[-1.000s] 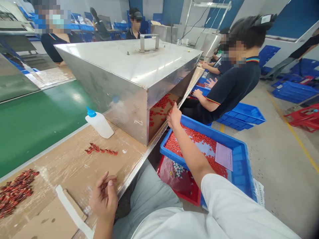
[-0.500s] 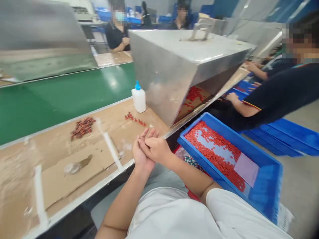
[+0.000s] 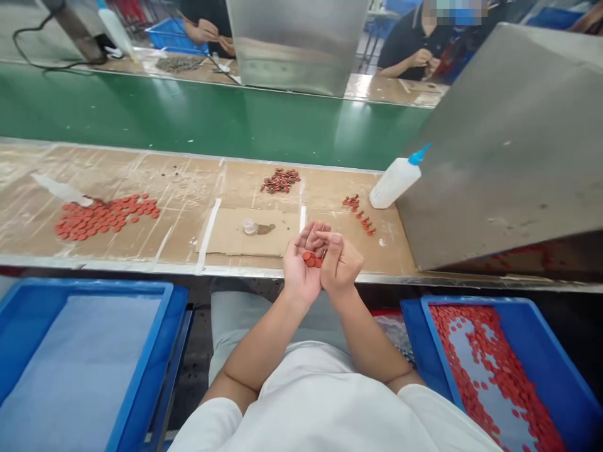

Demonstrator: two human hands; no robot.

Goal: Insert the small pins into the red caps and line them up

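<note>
Palm up and cupped, my left hand [image 3: 302, 270] carries several small red discs [image 3: 311, 259] just over the table's front edge. Against it on the right is my right hand [image 3: 343, 267], its fingers curled and its thumb upright; what it holds, if anything, is hidden. Just beyond my hands lies a cardboard sheet [image 3: 226, 235] with a small clear cup [image 3: 249, 226] and a brown smear on it. Behind that sits a heap of red and dark small parts [image 3: 281, 180]. A short row of similar parts [image 3: 362, 215] runs to the right.
A white squeeze bottle [image 3: 394, 182] with a blue nozzle leans beside a metal hood [image 3: 509, 150]. Red discs [image 3: 103, 216] lie spread at left. A blue tray [image 3: 162, 301] is at left, another blue tray [image 3: 560, 358] with red discs at right. Co-workers sit across the green belt [image 3: 198, 125].
My view has swung from the right to face the table squarely. My hands, clasped over each other before, have parted at the top, so the red discs in my left palm now show.
</note>
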